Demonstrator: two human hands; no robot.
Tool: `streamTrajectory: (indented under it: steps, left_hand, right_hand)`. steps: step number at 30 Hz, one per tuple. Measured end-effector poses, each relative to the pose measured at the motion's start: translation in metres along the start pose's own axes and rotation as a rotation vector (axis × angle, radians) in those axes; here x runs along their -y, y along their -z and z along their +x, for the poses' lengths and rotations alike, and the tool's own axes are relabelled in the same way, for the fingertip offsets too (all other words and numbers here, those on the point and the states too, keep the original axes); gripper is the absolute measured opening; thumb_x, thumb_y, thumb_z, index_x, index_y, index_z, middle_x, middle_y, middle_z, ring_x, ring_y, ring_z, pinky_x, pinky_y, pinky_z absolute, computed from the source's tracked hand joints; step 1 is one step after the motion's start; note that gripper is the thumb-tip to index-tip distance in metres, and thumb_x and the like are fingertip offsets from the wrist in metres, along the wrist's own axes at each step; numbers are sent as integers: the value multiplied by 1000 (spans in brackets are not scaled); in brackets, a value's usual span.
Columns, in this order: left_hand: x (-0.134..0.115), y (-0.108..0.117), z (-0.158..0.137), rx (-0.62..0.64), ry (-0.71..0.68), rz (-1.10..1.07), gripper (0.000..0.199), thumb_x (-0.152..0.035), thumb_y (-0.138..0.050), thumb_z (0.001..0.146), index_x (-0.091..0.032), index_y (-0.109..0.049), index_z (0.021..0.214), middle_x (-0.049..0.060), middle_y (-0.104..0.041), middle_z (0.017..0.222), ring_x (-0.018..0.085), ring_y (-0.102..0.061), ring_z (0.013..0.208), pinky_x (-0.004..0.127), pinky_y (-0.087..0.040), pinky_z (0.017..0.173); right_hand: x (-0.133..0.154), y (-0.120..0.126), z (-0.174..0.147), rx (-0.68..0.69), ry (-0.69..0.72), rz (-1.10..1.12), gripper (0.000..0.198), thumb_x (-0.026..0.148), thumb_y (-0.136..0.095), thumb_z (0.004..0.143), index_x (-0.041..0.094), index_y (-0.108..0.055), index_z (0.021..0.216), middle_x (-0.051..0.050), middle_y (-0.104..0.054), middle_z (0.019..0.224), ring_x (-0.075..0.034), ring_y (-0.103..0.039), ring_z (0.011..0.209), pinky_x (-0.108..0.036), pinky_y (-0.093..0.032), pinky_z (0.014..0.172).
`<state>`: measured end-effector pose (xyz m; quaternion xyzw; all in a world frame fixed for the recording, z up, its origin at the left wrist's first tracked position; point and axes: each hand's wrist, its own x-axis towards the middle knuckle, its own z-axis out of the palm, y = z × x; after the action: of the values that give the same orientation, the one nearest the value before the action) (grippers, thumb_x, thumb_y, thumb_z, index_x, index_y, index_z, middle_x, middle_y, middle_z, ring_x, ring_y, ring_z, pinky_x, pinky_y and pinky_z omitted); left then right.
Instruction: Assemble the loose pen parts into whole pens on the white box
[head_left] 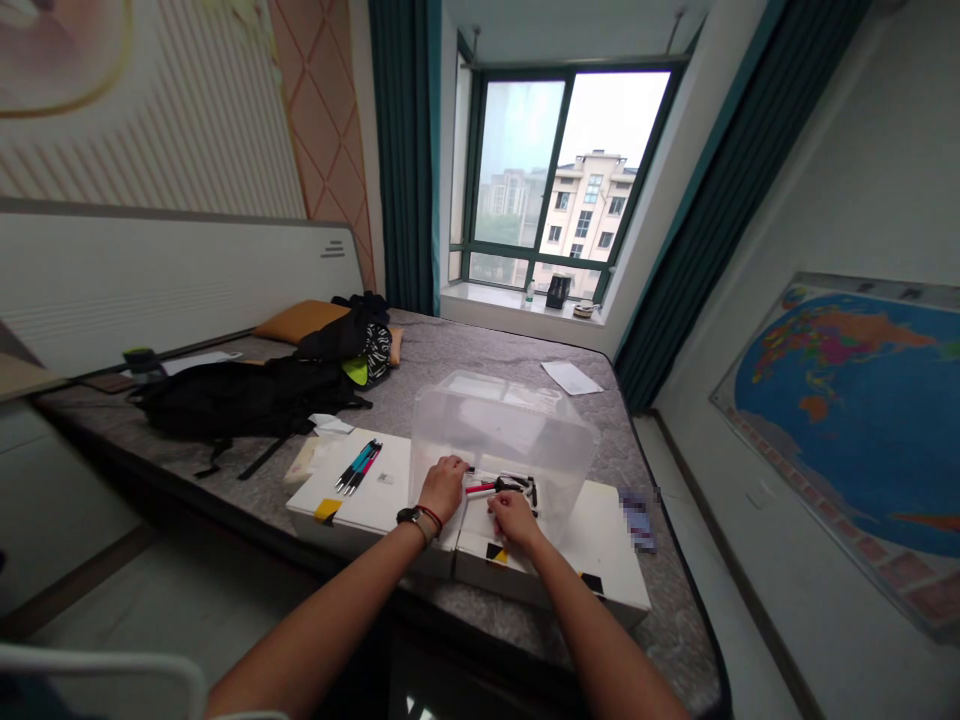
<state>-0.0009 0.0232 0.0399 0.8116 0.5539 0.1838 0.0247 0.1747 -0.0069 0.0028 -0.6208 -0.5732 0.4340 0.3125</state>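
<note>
My left hand, with a watch and red cord on its wrist, reaches into the mouth of a clear plastic bin lying on its side. Its fingers are closed at a small black piece, too small to name. My right hand is curled closed just in front of the bin's contents; whatever it pinches is hidden. Between both hands lies a pink-red pen. Beyond the right hand are several black and white pen-like parts. To the left, several blue, black and pink pens lie side by side.
Two white boxes stand together on a grey mattress, marked with yellow and black tape. A black backpack and an orange cushion lie at the left. A white paper sheet is behind the bin. A blurred item sits at right.
</note>
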Motion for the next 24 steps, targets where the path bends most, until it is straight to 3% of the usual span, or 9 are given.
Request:
streamTrajectory:
  steps: [5,18,24]
  left_hand:
    - [4,-4,12,42,26,89,39,-3,-39,84,-19,-56,115,10,-58,109,21,-48,106,32,-40,85]
    - [4,-8,23,95,11,146,28,-10,-36,89,-18,-62,96,12,-57,100,22,-49,96,35,-42,80]
    - [2,-8,15,-4,-30,-107,41,1,-39,81,-17,-56,113,9,-50,107,15,-54,92,29,-44,84]
  right_hand:
    - [0,0,-1,0,-14,5,23,32,-49,82,15,-57,68,4,-50,38,-7,-38,26,-17,-27,32]
    - [3,2,-4,14,-35,43,23,32,-52,83,15,-59,69,5,-49,38,-6,-40,31,-17,-29,37]
    - [3,2,-4,18,-31,60,22,32,-52,83,14,-59,72,5,-49,38,-6,-39,30,-16,-29,37]
